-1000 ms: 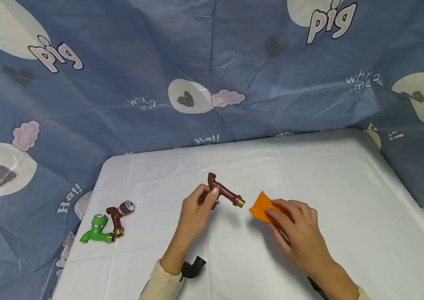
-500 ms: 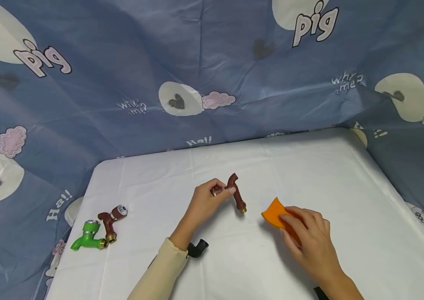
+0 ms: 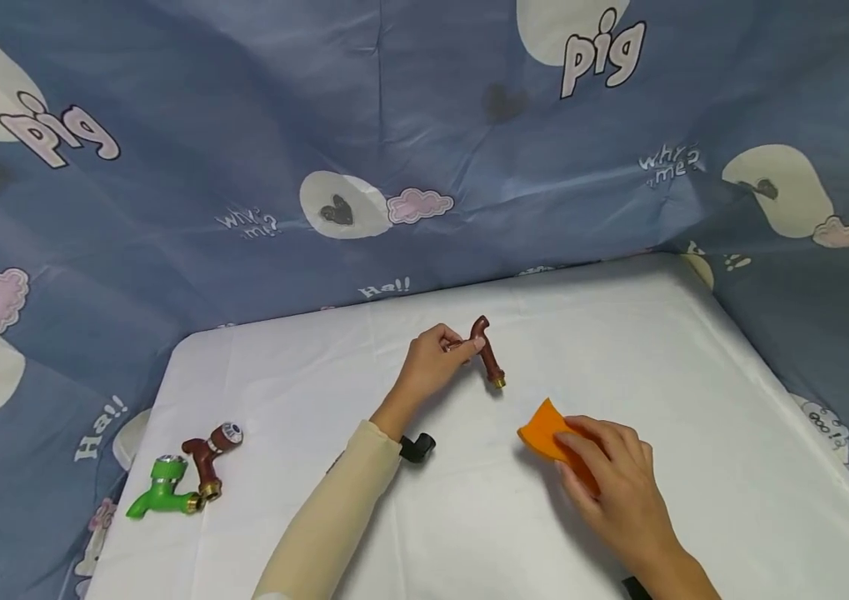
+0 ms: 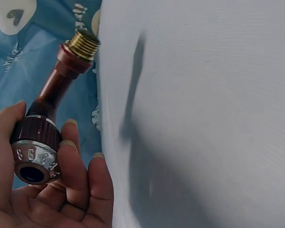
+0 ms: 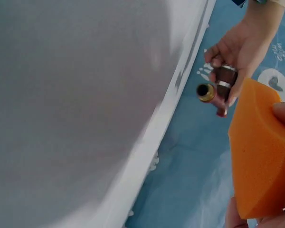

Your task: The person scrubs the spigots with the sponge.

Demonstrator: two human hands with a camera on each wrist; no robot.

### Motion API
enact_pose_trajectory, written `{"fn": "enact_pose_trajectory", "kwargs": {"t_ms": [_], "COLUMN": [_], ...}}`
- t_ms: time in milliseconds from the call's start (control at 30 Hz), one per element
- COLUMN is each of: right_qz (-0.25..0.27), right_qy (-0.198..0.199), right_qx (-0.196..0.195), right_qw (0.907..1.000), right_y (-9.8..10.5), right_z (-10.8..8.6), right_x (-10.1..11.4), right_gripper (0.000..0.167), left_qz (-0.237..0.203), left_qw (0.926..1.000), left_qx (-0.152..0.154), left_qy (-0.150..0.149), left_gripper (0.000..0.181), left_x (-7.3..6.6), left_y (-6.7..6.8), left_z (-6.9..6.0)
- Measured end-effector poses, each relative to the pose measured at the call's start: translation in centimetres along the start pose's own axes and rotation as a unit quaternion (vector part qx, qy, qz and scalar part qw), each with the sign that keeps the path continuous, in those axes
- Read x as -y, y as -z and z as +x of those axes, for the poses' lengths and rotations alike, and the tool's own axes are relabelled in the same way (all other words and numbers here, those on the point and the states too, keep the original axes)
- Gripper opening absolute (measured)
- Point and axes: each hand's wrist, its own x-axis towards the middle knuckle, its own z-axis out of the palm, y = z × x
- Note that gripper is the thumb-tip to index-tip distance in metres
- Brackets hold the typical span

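Observation:
My left hand (image 3: 431, 362) grips a dark brown tap (image 3: 491, 360) above the table by its ribbed, silver-banded knob. In the left wrist view the tap's brass threaded end (image 4: 83, 45) points up and away from the palm. To the right, my right hand (image 3: 622, 492) pinches a bent orange sponge (image 3: 542, 430) between thumb and fingers. The sponge is apart from the tap. From the right wrist, the sponge (image 5: 261, 152) looks thick and curved, with the tap (image 5: 218, 95) in the left hand beyond it.
On the left of the white table (image 3: 304, 400) lie a green tap (image 3: 163, 492) and another brown tap (image 3: 207, 462), close together. A blue printed cloth (image 3: 244, 167) hangs behind and along the sides. Black wrist gear (image 3: 418, 448) shows by the left wrist.
My left hand has carried the tap farther over the table and rightward, turning its brass end downward in the head view. The right hand keeps the sponge, shifted slightly. The head view has shifted.

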Motion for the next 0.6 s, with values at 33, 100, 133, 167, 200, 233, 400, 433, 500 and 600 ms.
{"fn": "enact_pose_trajectory", "kwargs": {"t_ms": [33, 100, 133, 167, 200, 233, 400, 433, 500, 600], "right_qz": [0.001, 0.001, 0.0, -0.002, -0.003, -0.004, -0.008, -0.009, -0.009, -0.009], "right_qy": [-0.001, -0.004, -0.004, -0.004, -0.005, -0.006, -0.016, -0.019, -0.024, -0.024], "right_qx": [-0.003, -0.005, -0.005, -0.004, -0.001, 0.0, -0.003, -0.005, -0.006, -0.006], "right_qw": [1.0, 1.0, 1.0, 1.0, 1.0, 1.0, 0.9998, 0.9998, 0.9997, 0.9997], "right_y": [0.0, 0.1, 0.1, 0.2, 0.2, 0.3, 0.5, 0.6, 0.7, 0.8], "right_z": [-0.1, -0.2, -0.2, -0.1, -0.1, -0.1, -0.3, -0.4, -0.5, -0.6], "right_x": [0.1, 0.1, 0.1, 0.0, 0.0, 0.0, 0.0, 0.0, 0.0, 0.1], "right_gripper": [0.045, 0.045, 0.045, 0.045, 0.044, 0.044, 0.043, 0.044, 0.044, 0.043], "left_qz": [0.003, 0.008, 0.009, 0.007, 0.006, 0.005, 0.013, 0.017, 0.03, 0.048], "left_qw": [1.0, 0.9999, 0.9999, 0.9999, 0.9998, 0.9998, 0.9995, 0.9994, 0.9992, 0.9988], "left_qx": [0.003, 0.009, 0.01, 0.012, 0.014, 0.014, 0.022, 0.023, 0.021, 0.013], "left_qy": [0.0, -0.004, -0.007, -0.009, -0.011, -0.013, -0.02, -0.02, -0.015, -0.003], "left_gripper": [0.047, 0.047, 0.046, 0.046, 0.045, 0.044, 0.044, 0.044, 0.044, 0.044], "left_x": [-0.1, -0.3, -0.5, -0.8, -1.0, -1.2, -2.0, -2.0, -2.2, -2.3], "left_y": [-0.2, -0.9, -1.2, -1.5, -1.9, -2.3, -4.2, -4.5, -5.0, -5.5], "left_z": [0.3, 1.1, 1.6, 2.1, 2.6, 3.1, 5.6, 6.0, 6.8, 7.6]}}
